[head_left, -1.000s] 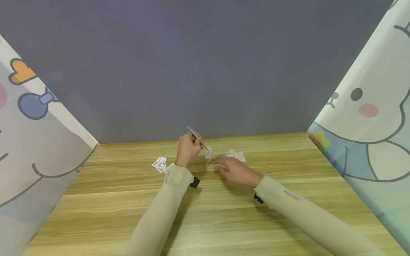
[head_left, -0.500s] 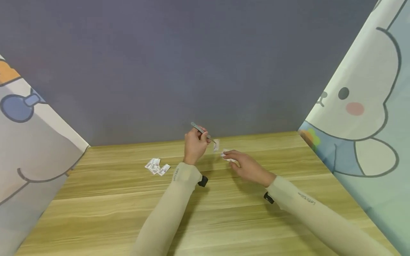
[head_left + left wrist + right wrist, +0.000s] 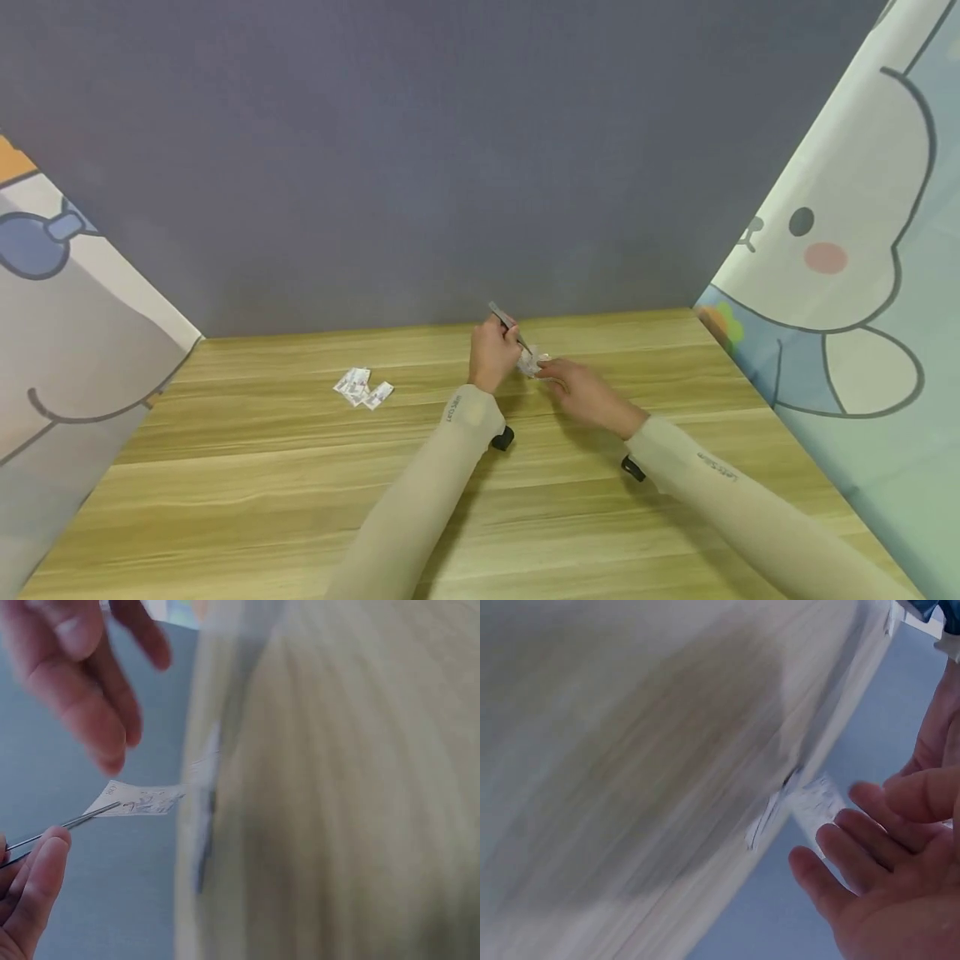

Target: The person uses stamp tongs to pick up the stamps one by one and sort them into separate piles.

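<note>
My left hand [image 3: 493, 354] pinches a pair of slim metal tweezers [image 3: 510, 325], tilted down to the right. In the left wrist view the tweezer tips grip one corner of a small white postage stamp [image 3: 142, 801], printed with a picture and the figure 80. Below it, more stamps [image 3: 202, 817] lie edge-on and blurred on the tabletop. My right hand [image 3: 588, 396] is beside this cluster of stamps [image 3: 532, 362], its fingertips overlapping the near right edge in the head view. From the right wrist, the fingers [image 3: 847, 847] look loosely bent and spread, with the pale stamp [image 3: 817, 802] behind them.
To the left, a second loose group of stamps [image 3: 362, 387] lies on the wood-grain table [image 3: 247, 492]. A plain dark grey wall [image 3: 450, 167] rises behind the table's far edge. Cartoon-printed panels [image 3: 825, 358] flank both sides.
My left hand has moved right with the tweezers and stamp, now over the right-hand cluster. My right hand has shifted right and come to that cluster. The left group lies unchanged.
</note>
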Motion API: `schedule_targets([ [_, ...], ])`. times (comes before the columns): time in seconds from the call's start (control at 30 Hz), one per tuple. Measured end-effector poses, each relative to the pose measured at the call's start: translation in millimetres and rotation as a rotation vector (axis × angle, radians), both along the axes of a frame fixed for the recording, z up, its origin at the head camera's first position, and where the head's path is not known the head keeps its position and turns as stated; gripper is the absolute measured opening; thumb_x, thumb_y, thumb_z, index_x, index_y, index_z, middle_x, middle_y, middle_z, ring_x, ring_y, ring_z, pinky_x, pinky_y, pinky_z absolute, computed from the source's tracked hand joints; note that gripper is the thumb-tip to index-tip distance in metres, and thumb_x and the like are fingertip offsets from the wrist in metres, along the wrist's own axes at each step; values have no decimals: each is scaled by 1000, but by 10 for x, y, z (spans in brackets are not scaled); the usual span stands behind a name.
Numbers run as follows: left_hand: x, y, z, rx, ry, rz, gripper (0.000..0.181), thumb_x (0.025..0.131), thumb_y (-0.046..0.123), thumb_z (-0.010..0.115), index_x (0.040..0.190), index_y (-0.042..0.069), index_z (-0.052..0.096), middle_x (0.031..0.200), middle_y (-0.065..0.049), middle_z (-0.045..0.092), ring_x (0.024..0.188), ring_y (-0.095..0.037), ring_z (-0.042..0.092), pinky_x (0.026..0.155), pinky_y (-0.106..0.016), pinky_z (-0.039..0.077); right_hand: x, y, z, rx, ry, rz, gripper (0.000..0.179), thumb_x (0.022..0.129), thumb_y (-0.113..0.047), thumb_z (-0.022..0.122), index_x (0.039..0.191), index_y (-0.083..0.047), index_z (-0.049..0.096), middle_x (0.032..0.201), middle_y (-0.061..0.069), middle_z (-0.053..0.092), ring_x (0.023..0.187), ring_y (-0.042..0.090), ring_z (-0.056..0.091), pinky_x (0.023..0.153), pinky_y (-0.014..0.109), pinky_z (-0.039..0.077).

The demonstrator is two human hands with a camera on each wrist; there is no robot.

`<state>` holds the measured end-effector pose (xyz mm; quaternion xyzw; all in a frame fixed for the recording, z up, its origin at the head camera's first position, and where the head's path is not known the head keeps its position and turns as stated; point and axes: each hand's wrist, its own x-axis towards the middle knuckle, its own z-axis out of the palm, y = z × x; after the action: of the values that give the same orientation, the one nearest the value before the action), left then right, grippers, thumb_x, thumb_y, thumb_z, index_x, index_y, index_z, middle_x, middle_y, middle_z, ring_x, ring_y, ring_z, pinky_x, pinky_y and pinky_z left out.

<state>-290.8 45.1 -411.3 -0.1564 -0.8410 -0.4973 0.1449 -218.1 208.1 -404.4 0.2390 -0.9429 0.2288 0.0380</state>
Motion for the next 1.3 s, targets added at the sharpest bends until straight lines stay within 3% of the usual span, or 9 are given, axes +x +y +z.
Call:
schedule_targets([
  [0.27, -3, 38, -102, -63, -77, 18, 12, 97, 10, 54, 103, 2, 61, 81, -8, 64, 59, -13, 59, 49, -24, 46, -84, -191, -69, 42, -131, 21, 23, 98, -7, 45, 108, -1, 65, 130, 18, 54, 116, 33, 53, 96, 46, 42],
  [0.47, 7, -48, -82, -96, -69, 32, 13, 96, 11, 55, 103, 3, 63, 84, -9, 67, 63, -14, 62, 52, -24, 48, -124, -238, -87, 42, -212, -12, 22, 98, -6, 43, 100, -3, 65, 102, 10, 65, 88, 22, 59, 79, 41, 48],
  [0.57, 14, -146, -28, -110, -82, 46, 12, 97, 13, 54, 101, 5, 63, 81, -7, 66, 62, -14, 60, 51, -26, 48, -132, -231, -78, 53, -224, -9, 23, 97, -4, 42, 100, -2, 65, 99, 9, 64, 91, 25, 60, 82, 42, 48],
  [0.7, 28, -326, 65, -136, -76, 43, 10, 98, 14, 53, 98, 7, 60, 79, -4, 63, 62, -11, 58, 52, -26, 46, -133, -206, -82, 72, -200, 13, 26, 97, -4, 43, 114, 2, 62, 113, 14, 62, 108, 32, 57, 91, 46, 45],
  [0.97, 83, -832, 231, -251, -78, -37, 9, 97, 11, 55, 101, 6, 62, 85, -9, 66, 65, -18, 62, 57, -31, 50, -100, -132, -121, 177, -127, 44, 32, 95, -8, 50, 122, 8, 57, 131, 22, 51, 124, 40, 43, 104, 49, 31],
  [1.03, 85, -971, 220, -295, -46, -85, 9, 97, 9, 56, 99, 6, 63, 87, -10, 66, 70, -20, 63, 61, -33, 51, -99, -119, -131, 179, -135, 38, 33, 96, -9, 51, 124, 7, 56, 133, 22, 49, 126, 40, 41, 105, 49, 30],
  [1.07, -41, -1036, 63, -234, 18, -166, 8, 97, 13, 56, 98, 8, 63, 88, -6, 65, 72, -17, 62, 62, -29, 50, -100, -114, -135, 179, -135, 39, 34, 96, -10, 51, 124, 7, 56, 133, 22, 49, 126, 40, 41, 105, 49, 30],
  [1.27, -155, -1106, -140, -583, 95, -378, 14, 86, 10, 70, 99, 9, 71, 87, 0, 56, 81, -14, 56, 71, -23, 49, -98, -112, -151, 167, -143, 43, 34, 95, -9, 52, 124, 7, 56, 132, 22, 50, 125, 40, 42, 104, 50, 30],
  [1.3, -23, -1081, -7, -754, 88, -353, 17, 83, 5, 72, 100, 8, 73, 87, -2, 57, 82, -17, 58, 73, -25, 51, -99, -118, -156, 165, -146, 42, 34, 95, -9, 52, 125, 7, 56, 132, 22, 50, 125, 40, 42, 105, 50, 30],
])
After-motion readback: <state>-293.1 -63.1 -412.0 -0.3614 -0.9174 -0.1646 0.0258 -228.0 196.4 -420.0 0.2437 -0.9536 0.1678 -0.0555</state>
